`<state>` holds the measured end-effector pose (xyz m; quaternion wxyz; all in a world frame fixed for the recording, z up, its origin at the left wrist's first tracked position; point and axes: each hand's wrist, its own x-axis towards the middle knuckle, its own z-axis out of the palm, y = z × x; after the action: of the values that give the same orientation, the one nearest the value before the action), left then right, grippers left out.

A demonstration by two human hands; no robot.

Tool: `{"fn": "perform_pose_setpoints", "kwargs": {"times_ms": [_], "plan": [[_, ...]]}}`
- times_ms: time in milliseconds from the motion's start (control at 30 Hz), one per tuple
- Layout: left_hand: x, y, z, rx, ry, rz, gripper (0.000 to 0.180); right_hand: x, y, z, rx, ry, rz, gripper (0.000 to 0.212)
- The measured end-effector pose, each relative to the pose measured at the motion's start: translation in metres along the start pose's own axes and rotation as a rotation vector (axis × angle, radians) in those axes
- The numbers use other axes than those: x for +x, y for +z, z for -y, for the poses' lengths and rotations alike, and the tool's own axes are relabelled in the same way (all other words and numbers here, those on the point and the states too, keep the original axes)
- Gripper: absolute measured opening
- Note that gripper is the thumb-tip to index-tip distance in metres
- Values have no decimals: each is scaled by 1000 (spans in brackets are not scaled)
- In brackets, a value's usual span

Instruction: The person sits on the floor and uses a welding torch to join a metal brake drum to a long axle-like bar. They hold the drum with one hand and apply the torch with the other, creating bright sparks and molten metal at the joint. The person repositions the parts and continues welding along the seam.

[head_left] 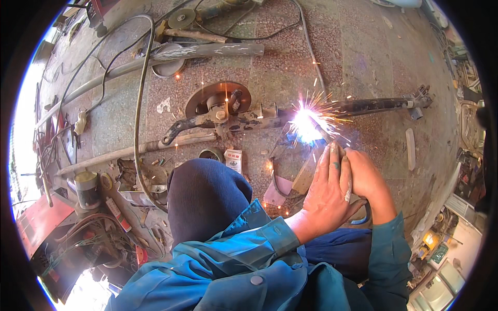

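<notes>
Mostly hidden behind my fingers, my right hand [367, 175] is closed around a welding torch [323, 133]. My left hand [328, 193] lies against it with fingers stretched straight, their tips by the torch's neck. A dark curved piece with a blue edge [363, 217] shows beneath my wrists. At the torch tip a bright arc [307, 124] throws sparks and hides the joint. It burns on a long black steel bar [378, 105]. Left of the arc, the bar meets a bolted bracket [199, 122] with a brown brake disc [196, 103].
A thick grey pipe [218, 50] and an angle grinder [181, 18] lie beyond the bar. Cables [138, 103] loop across the speckled floor. Nearer lie a long wooden-looking pole [124, 151], a small white box [233, 159] and a can [87, 189]. My knee [207, 197] rises left.
</notes>
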<state>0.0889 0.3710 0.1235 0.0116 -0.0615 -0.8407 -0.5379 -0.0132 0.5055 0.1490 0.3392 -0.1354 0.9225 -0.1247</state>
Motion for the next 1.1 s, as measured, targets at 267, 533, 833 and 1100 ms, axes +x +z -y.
{"fn": "perform_pose_setpoints", "kwargs": {"times_ms": [267, 533, 833, 1100], "plan": [[1, 3, 2, -8, 27, 19, 106, 1, 2, -7, -12, 24, 8, 27], [3, 2, 2, 32, 43, 36, 108, 0, -1, -4, -12, 35, 4, 29], [1, 0, 0, 14, 8, -8, 110, 0, -4, 3, -1, 1, -7, 28], [0, -1, -2, 29, 1, 2, 110, 2, 0, -2, 3, 36, 18, 28]]}}
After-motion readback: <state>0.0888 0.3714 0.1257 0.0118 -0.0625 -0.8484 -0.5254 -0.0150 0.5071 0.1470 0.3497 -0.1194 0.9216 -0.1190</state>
